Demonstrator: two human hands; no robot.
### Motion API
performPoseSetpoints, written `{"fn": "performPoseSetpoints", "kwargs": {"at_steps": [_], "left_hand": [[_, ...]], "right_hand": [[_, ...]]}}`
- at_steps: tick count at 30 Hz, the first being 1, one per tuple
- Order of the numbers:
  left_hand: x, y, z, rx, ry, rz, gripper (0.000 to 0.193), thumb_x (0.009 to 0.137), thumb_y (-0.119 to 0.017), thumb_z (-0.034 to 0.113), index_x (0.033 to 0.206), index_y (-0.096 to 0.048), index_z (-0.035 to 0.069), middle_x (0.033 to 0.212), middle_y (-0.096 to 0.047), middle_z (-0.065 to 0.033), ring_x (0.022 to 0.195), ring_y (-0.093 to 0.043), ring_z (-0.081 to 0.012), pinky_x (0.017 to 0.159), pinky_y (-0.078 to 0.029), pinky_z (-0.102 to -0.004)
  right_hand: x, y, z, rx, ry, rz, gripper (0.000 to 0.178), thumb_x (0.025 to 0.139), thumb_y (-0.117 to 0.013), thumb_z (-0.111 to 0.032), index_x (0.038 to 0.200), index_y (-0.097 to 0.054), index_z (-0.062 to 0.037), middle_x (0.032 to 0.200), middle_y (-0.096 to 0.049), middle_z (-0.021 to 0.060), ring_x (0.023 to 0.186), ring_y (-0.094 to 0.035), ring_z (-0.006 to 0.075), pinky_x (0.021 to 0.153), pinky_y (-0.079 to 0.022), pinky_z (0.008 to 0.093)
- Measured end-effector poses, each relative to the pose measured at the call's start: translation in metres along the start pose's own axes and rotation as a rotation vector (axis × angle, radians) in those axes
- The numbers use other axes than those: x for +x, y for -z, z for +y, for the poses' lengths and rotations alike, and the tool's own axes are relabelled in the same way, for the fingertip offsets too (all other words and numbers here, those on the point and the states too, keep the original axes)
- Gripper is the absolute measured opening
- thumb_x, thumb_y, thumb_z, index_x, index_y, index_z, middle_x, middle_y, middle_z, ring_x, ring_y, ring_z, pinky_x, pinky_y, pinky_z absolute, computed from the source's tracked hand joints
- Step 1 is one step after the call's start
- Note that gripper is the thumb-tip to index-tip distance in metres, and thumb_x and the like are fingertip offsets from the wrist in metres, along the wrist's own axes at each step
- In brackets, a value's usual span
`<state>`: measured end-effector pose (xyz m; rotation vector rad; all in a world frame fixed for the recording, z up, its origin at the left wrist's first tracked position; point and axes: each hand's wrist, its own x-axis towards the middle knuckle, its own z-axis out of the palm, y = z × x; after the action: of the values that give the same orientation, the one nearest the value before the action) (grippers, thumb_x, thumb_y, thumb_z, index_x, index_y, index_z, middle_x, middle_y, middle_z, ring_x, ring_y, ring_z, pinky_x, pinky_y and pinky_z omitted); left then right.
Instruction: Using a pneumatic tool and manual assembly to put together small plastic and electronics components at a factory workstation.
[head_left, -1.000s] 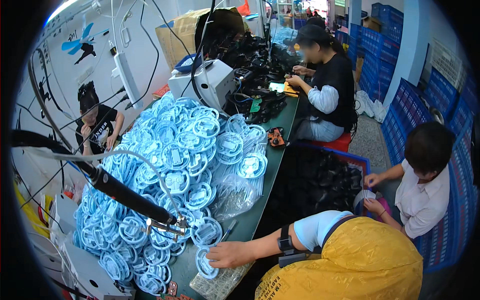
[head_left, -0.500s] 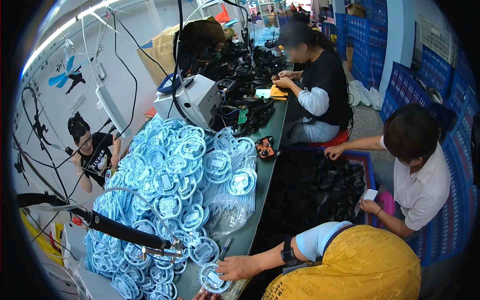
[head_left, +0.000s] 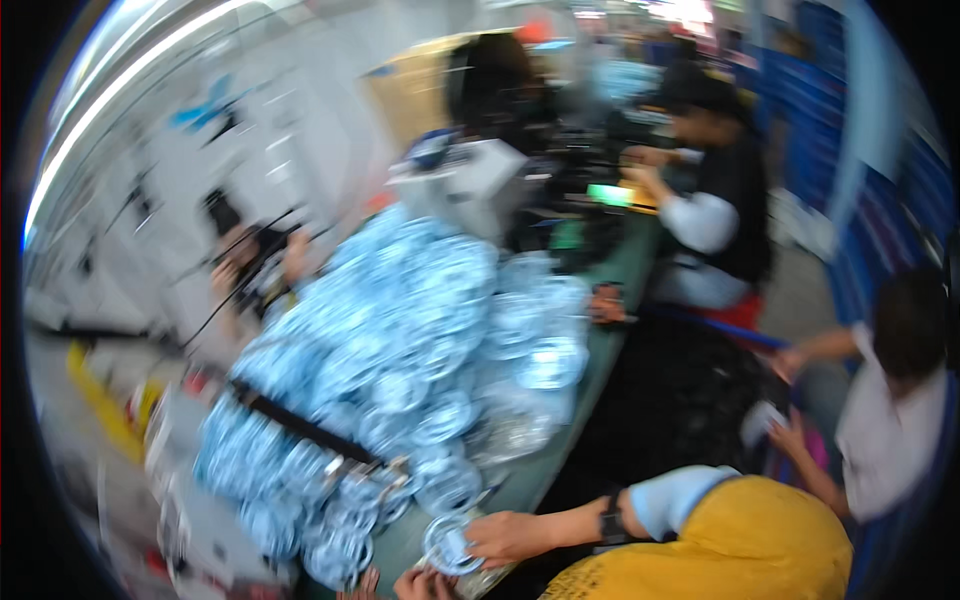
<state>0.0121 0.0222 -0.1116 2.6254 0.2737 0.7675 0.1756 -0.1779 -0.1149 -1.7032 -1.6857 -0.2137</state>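
At the near end of the long green table (head_left: 608, 350), a light-blue round plastic ring with a filled centre (head_left: 453, 545) sits near the lower edge of your view, just beside the heap of its like. Your right hand (head_left: 505, 537) is clamped on its right side; the grip beneath is hidden. Your left hand (head_left: 425, 583), cut off by the lower edge, has its fingers at the ring's lower left; you cannot tell from this whether they touch it or are closed.

Whatever is marked on the rings is too smeared to read, as are the dark prints on the yellow fabric (head_left: 740, 540) by your right sleeve.

You have one ring in hand; those in the big light-blue heap (head_left: 370, 310) overlap too much to count. One black rod (head_left: 300, 420) with a metal tip crosses the heap, and one crumpled clear plastic bag (head_left: 510, 425) lies at its right side. Farther up are one orange-and-black object (head_left: 607, 303), its details blurred, and one grey-white boxy appliance (head_left: 470, 185).

Three other people show clearly enough to count: a seated person in black (head_left: 738, 175), a person in a pale shirt (head_left: 885, 440) and, partly behind the heap, a dark-haired person (head_left: 262, 262).
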Motion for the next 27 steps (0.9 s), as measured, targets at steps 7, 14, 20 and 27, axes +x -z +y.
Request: {"fn": "performPoseSetpoints", "kwargs": {"at_steps": [7,14,20,27], "left_hand": [[0.015,-0.006,0.014,-0.050,0.024,-0.003,0.024,0.071,-0.078,0.007,0.092,-0.067,0.010,0.100,-0.062,-0.0077,0.095,-0.058,-0.0281,0.080,-0.041,-0.0400],[0.004,0.006,0.017,-0.032,0.099,-0.025,0.026,0.071,-0.079,0.007,0.093,-0.068,0.011,0.099,-0.061,-0.0063,0.094,-0.057,-0.0267,0.079,-0.040,-0.0394],[0.021,-0.004,0.014,-0.094,0.027,-0.049,0.026,0.069,-0.078,0.006,0.092,-0.067,0.011,0.099,-0.061,-0.0072,0.093,-0.056,-0.0283,0.079,-0.040,-0.0409],[0.014,0.009,0.016,-0.032,0.043,-0.072,0.020,0.078,-0.070,0.006,0.098,-0.066,0.006,0.105,-0.062,-0.0156,0.097,-0.058,-0.0379,0.083,-0.044,-0.0470]], "right_hand": [[0.006,0.022,-0.002,-0.058,-0.048,-0.038,0.050,0.077,-0.077,-0.029,0.121,-0.063,-0.0107,0.107,-0.061,0.0116,0.084,-0.063,0.0246,0.069,-0.052,0.0356],[0.018,0.025,-0.010,-0.040,-0.126,-0.163,0.062,0.079,-0.076,-0.031,0.135,-0.054,-0.0134,0.128,-0.055,0.0139,0.087,-0.063,0.0242,0.071,-0.053,0.0346],[0.010,0.029,-0.005,-0.073,-0.199,-0.166,0.063,0.078,-0.076,-0.030,0.135,-0.055,-0.0136,0.129,-0.056,0.0145,0.090,-0.065,0.0267,0.074,-0.054,0.0364],[0.005,0.003,0.007,0.091,-0.122,-0.142,0.071,0.075,-0.077,-0.024,0.138,-0.047,-0.0080,0.143,-0.043,0.0210,0.109,-0.059,0.0352,0.085,-0.049,0.0432]]}}
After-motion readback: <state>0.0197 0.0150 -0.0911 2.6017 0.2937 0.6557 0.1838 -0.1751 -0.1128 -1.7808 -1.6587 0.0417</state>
